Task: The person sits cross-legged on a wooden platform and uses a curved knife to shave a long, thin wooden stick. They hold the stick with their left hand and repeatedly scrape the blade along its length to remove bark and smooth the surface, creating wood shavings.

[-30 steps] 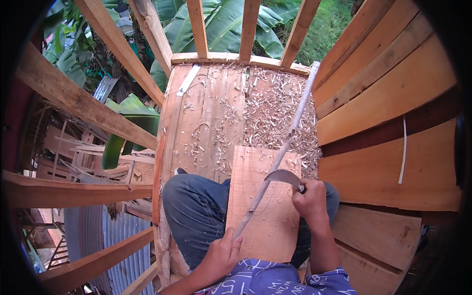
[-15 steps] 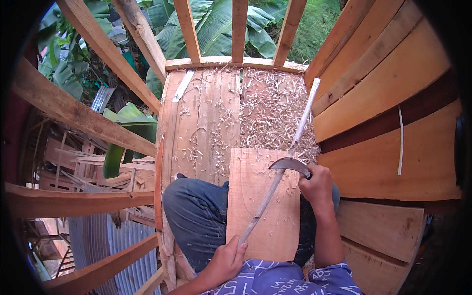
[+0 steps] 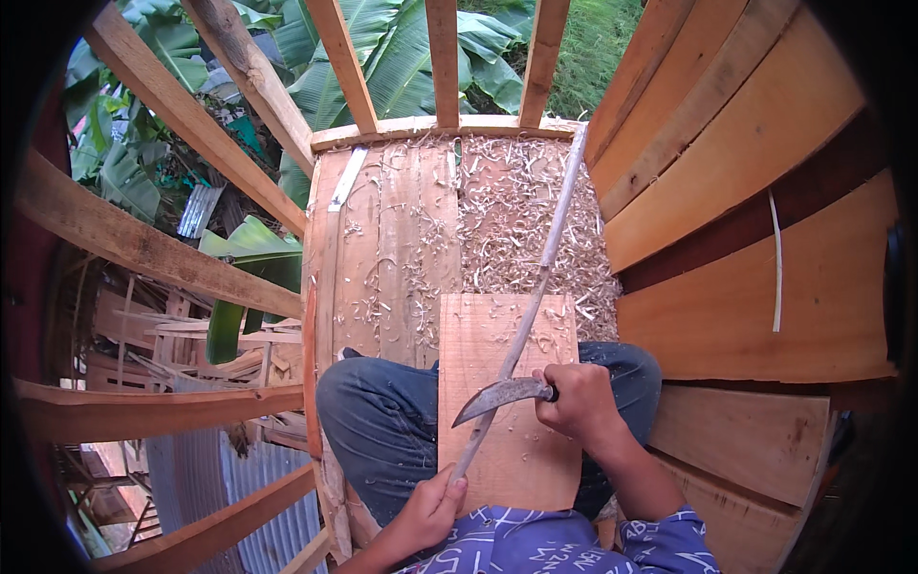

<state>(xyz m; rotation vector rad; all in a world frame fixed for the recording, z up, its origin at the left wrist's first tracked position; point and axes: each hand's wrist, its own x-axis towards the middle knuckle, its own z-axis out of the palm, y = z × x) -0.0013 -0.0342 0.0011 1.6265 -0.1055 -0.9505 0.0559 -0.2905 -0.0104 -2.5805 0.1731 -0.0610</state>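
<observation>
Fingers of the right hand point(image 3: 579, 407) clench a curved knife point(image 3: 502, 397) against the cane point(image 3: 535, 292) the left hand point(image 3: 435, 507) pinches; a slip could cut that hand.

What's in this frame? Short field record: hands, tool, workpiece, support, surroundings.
left hand: grips the near end of the thin stick
right hand: holds the curved knife by its handle
knife: blade lies across the stick, tip toward the person's left
stick: long and pale, runs from the left hand up to the far railing
support: wooden board resting on the person's lap, under the stick
floor: plank floor strewn with wood shavings
surroundings: plank wall on the right, open wooden frame on the left, banana leaves beyond
</observation>
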